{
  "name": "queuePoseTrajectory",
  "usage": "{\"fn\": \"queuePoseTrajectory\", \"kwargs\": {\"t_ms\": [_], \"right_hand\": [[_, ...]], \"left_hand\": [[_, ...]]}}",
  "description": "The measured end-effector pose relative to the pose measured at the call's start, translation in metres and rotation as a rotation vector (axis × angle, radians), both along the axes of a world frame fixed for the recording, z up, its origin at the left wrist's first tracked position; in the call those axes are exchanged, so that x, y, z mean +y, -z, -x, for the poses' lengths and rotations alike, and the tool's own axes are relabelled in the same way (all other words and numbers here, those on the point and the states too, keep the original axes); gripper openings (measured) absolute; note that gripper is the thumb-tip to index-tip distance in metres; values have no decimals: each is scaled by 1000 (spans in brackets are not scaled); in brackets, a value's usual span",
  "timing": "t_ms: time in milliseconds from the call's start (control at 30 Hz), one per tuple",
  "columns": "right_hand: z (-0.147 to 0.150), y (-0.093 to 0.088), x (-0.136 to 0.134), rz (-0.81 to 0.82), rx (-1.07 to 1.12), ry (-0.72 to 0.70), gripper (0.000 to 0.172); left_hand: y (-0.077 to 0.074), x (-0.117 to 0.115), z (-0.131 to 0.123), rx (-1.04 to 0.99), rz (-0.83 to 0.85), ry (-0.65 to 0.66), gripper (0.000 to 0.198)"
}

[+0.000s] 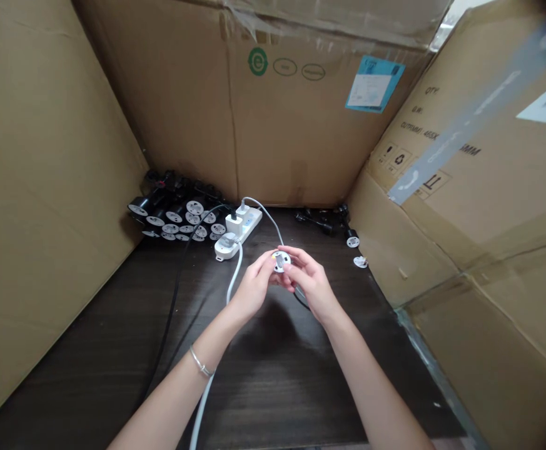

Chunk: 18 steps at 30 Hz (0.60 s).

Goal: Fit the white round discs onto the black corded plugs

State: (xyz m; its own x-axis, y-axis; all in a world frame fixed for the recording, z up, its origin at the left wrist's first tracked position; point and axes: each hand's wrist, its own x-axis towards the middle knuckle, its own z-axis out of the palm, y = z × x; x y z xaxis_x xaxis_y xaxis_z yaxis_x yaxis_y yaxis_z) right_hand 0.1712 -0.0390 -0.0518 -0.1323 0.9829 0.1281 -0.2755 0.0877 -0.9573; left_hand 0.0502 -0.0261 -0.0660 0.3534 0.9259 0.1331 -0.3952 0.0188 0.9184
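Near the middle of the head view, a small round white disc [281, 262] with dark slots and a greyish centre faces me, held above the dark table. My left hand [256, 281] grips its left edge, thumb on the front. On the other side my right hand [311, 282] is closed on the same disc, its thumb at the lower right of the face and its fingers curled behind. What lies behind the disc is hidden by the fingers.
A white power strip [249, 226] with plugs and cables stands behind my hands. Several black cylinders with white round ends [170, 229] are piled at the left. At the right lie black parts [322, 221] and a loose white disc [360, 262]. Cardboard boxes [296, 137] wall the table [273, 387].
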Motion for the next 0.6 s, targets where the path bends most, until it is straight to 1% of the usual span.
{"fn": "queuePoseTrajectory", "kwargs": {"t_ms": [67,133,233,333,467,533,600], "right_hand": [[2,0,-1,-7,-19,-14,35],[3,0,-1,-5,-11,-15,34],[5,1,-2,18,38,26,32],[5,0,-2,53,76,53,31],[2,-4,-3,95,134,-7,36],[0,-6,-3,103,170,-40,35],[-1,-6,-4,98,181,-46,33]], "left_hand": [[2,-1,0,33,-26,-48,31],[4,-2,-1,77,-47,-90,30],[5,-2,-1,119,-57,-116,31],[2,-1,1,74,-29,-53,31],[-2,1,6,-42,-4,108,27],[-4,2,8,-44,-19,133,21],[-5,2,9,6,-33,126,18]]}}
